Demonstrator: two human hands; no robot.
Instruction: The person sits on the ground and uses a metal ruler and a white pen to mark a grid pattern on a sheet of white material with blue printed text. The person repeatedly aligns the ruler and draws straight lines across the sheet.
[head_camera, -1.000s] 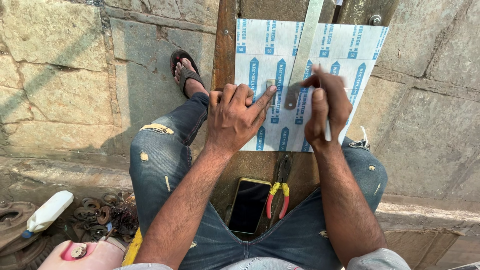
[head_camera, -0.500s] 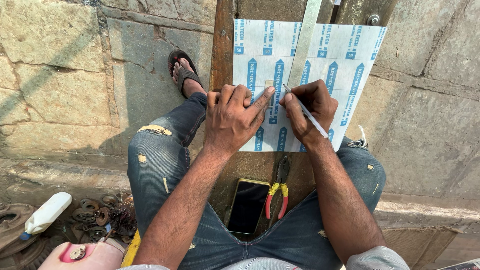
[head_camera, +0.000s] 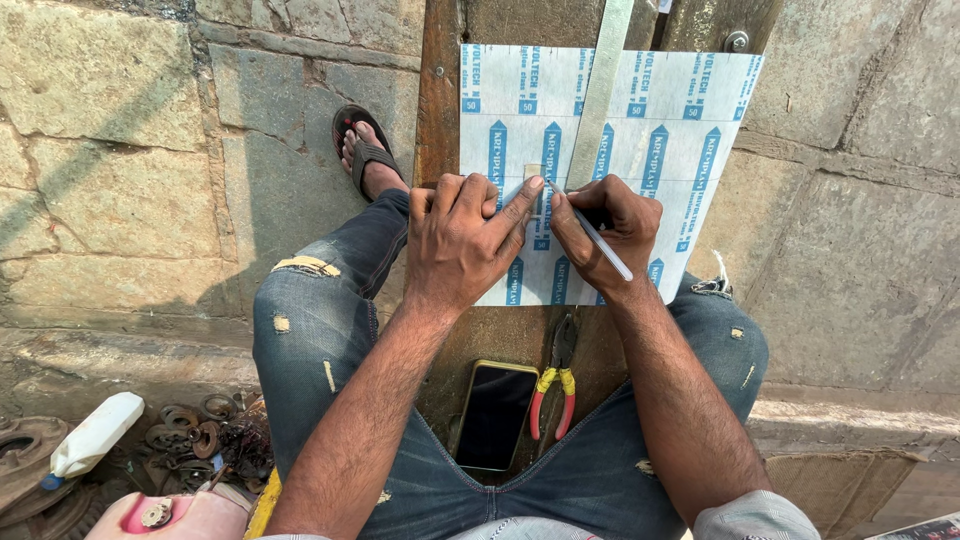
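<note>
Left hand (head_camera: 462, 238) lies flat, fingers pinning a white-and-blue sheet (head_camera: 690, 140) on the plank (head_camera: 440, 100); right hand (head_camera: 600, 232) grips a pen (head_camera: 598, 238), tip beside the ruler (head_camera: 603, 85). Step, as judged: marking along the ruler; steadiness needed. One phone (head_camera: 495, 415), one pliers (head_camera: 557, 385).

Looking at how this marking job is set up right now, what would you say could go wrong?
The left hand alone pins the printed sheet, so it may shift under the pen in the right hand. The metal ruler lies loose and could slide off line. The phone and pliers by the knees might get knocked off.
</note>
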